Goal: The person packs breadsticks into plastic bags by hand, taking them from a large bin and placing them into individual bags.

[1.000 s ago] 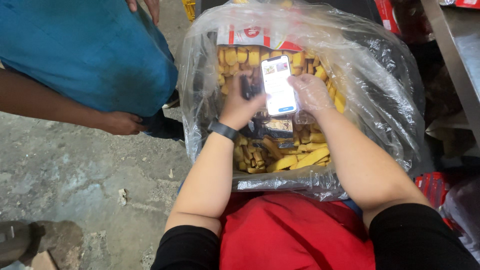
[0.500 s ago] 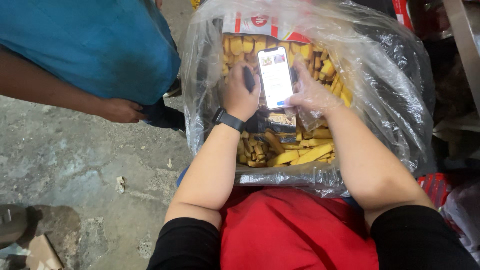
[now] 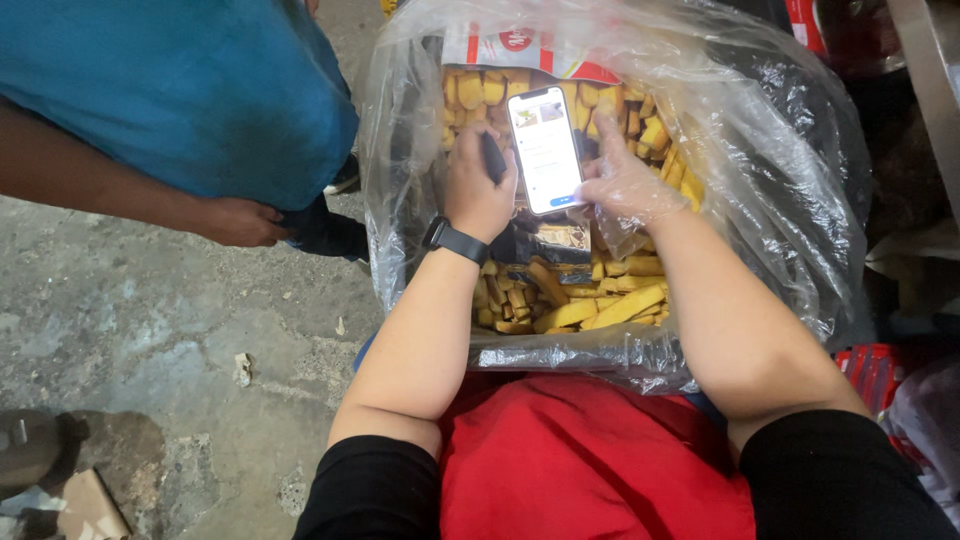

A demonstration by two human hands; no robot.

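Working from the left edge of the clear plastic bag (image 3: 800, 200) across, your left hand (image 3: 478, 190) was curled shut around the smartphone (image 3: 545, 150) and a dark pen-like stick (image 3: 494, 158), fingers wrapped on the phone's left side and back (the black watch (image 3: 452, 240) sat on that wrist, above the bag's near rim). You held the phone upright over the middle of the bag, its long axis running from the near rim toward the far rim, screen lit and facing you. Just right of it, your right hand (image 3: 628, 180) hovered with fingers loosely spread, a fingertip at the phone's right edge, the nearer hand to the screen; it seemed covered in thin plastic film. Yellow snack pieces (image 3: 600, 305) filled the bag beneath both hands. Another person's hand (image 3: 238, 222) rested well to the left, outside the bag.
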